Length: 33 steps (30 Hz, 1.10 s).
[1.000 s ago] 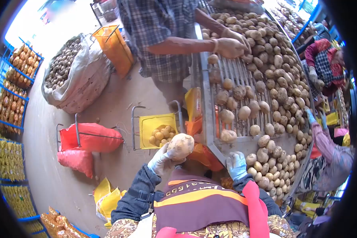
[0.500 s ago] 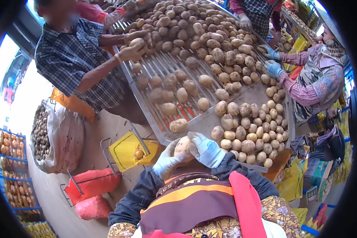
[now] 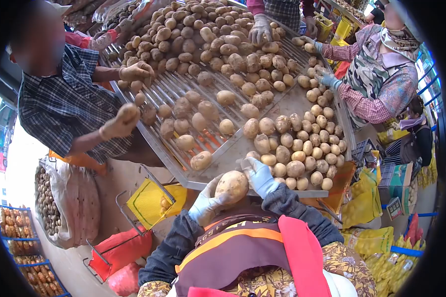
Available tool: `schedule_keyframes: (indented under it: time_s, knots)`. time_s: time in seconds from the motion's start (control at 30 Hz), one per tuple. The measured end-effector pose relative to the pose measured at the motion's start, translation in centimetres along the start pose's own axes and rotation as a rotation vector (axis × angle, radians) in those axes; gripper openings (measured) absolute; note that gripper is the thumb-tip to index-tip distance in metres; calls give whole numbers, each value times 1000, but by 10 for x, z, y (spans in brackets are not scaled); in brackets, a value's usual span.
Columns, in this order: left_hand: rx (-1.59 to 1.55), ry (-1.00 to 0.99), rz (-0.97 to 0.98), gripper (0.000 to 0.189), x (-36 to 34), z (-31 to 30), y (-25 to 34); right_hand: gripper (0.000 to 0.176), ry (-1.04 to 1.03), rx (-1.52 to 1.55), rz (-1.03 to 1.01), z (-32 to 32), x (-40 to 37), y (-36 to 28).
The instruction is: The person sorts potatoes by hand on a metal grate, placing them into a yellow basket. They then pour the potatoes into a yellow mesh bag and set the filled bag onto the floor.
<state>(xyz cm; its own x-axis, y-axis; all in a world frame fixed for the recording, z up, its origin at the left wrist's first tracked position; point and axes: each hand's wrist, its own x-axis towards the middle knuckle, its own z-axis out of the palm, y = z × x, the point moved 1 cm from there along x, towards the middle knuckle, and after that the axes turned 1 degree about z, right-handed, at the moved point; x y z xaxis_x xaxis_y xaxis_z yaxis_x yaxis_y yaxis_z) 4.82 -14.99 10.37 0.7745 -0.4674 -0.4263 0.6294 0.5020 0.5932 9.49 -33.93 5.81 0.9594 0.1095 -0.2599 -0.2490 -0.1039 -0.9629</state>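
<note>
Near my chest, at the front edge of the sorting table point(image 3: 183, 175), my gloved left hand point(image 3: 205, 202) is closed round a large pale potato point(image 3: 232, 186) with some brown marks. My right hand point(image 3: 260, 177), also in a light blue and white glove, is just right of that potato. Its fingers stretch out and hold nothing. Close to its fingertips lies a group of potatoes point(image 3: 295, 170) on the flat metal part of the table. Over the slatted part, a single potato point(image 3: 201, 160) rests at the near corner.
A big heap of potatoes point(image 3: 193, 44) covers the table's far side. One co-worker point(image 3: 64, 99) stands at the left with a potato in hand, another point(image 3: 376, 79) at the right. Below on the left are a white sack point(image 3: 77, 203), a yellow mesh bag point(image 3: 151, 200) and a red bag point(image 3: 124, 250).
My right hand has let go of the large potato, which stays in my left hand. The view has shifted slightly. The co-worker at the left has moved their hands apart.
</note>
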Motion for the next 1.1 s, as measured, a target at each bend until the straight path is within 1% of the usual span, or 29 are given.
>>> schedule_keyframes:
  time_s: [0.03,0.07,0.13,0.17,0.23,0.27,0.3,0.37,0.4,0.43,0.5,0.53,0.63,0.67,0.7,0.77,0.8,0.83,0.87,0.9,0.93,0.97,1.0,1.03,1.07,1.1]
  knots:
    - [-26,-9,2,93,0,-1,-2,21,2,224,25,0,-4,-4]
    - [-28,-8,3,93,-1,-3,-2,21,0,222,25,0,-10,-9]
    - [-31,20,-28,92,-3,-2,3,16,-45,133,-305,0,-20,-19]
    - [-30,20,-26,92,-3,-3,1,16,-46,134,-307,1,-20,-18]
    - [11,15,-32,95,-1,-5,-2,14,-198,96,-347,6,-23,-20]
    - [12,12,-37,95,-2,-5,-3,10,-119,-12,-384,2,-20,-23]
    - [17,-16,-25,96,-3,-4,-4,7,-8,90,-216,1,-15,-17]
    - [30,-55,-16,98,-2,-4,0,12,204,129,-115,-12,9,26]
    - [6,-74,-12,97,-4,-3,4,18,138,273,211,-18,-6,-6]
    - [-23,-88,-8,96,-7,-3,5,18,136,270,213,-18,-14,-14]
    - [-7,-60,6,96,-6,-6,2,24,-16,116,-157,-9,-29,-23]
    - [-4,-48,-2,96,-5,-7,0,25,-126,247,-106,-2,-34,-27]
    - [3,-25,-15,95,-2,-9,-3,23,-110,280,-85,-2,-24,-17]
    - [3,-8,-11,94,-1,-10,-4,16,-55,289,-38,-4,-19,-17]
    - [7,-11,-13,94,-1,-11,-6,16,-51,291,-41,-6,-15,-13]
    - [-69,-49,40,91,3,-12,-6,18,46,419,47,-14,2,7]
    - [-71,-46,40,91,5,-10,-7,26,-5,358,6,-16,5,16]
    - [84,2,138,91,7,-7,-8,26,-8,358,9,-9,-4,5]
    - [240,50,231,92,9,-5,-10,35,-80,370,-34,2,-17,-6]
    - [239,49,227,92,11,-4,-14,44,-151,382,-79,11,-25,-15]
    - [332,39,301,94,16,-3,-18,60,-95,414,101,15,-19,-5]
    - [425,28,377,96,19,-3,-19,60,-93,413,100,12,-19,-8]
    - [306,47,296,98,16,1,-15,61,-111,740,237,9,-21,-19]
    - [305,48,294,98,17,-3,-16,62,-128,1066,376,8,-22,-25]
    - [305,94,362,99,18,-8,-16,43,-180,1271,385,8,-18,-14]
    - [305,142,430,100,17,-7,-11,43,-180,1270,386,9,-17,-15]
